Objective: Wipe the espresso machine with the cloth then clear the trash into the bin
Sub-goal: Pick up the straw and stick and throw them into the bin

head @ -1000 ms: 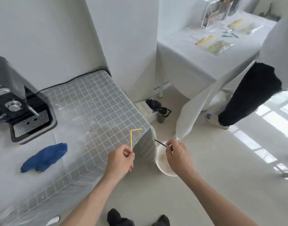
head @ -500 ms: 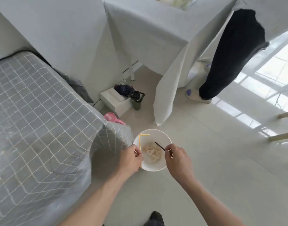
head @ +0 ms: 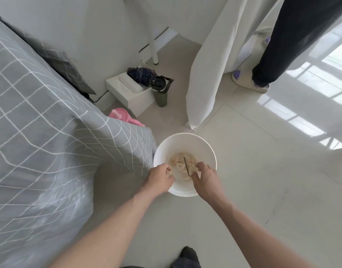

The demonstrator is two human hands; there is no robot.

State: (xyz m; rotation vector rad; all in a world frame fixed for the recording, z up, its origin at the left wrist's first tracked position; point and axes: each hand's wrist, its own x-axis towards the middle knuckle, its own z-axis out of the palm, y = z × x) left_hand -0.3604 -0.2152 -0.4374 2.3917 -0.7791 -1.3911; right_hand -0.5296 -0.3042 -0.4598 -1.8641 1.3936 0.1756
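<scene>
Nearer now than before: white bin [head: 202, 147], both my hands over its rim. Left hand [head: 160, 177] loosely curled, grip contents unclear. Right hand [head: 206, 178] pinching dark stick [head: 186, 167] above pale trash [head: 180, 163] inside.

bystander [head: 294, 35] cropped (legs only), tablecloth [head: 40, 132] blurred

bin [head: 197, 142] on floor, just right of draped table corner [head: 116, 136] | crumpled trash [head: 180, 163] and thin stick [head: 186, 166] inside bin | left hand [head: 159, 178] over near-left rim, right hand [head: 207, 177] over near-right | box [head: 135, 99] and bottle [head: 161, 93] behind bin
</scene>
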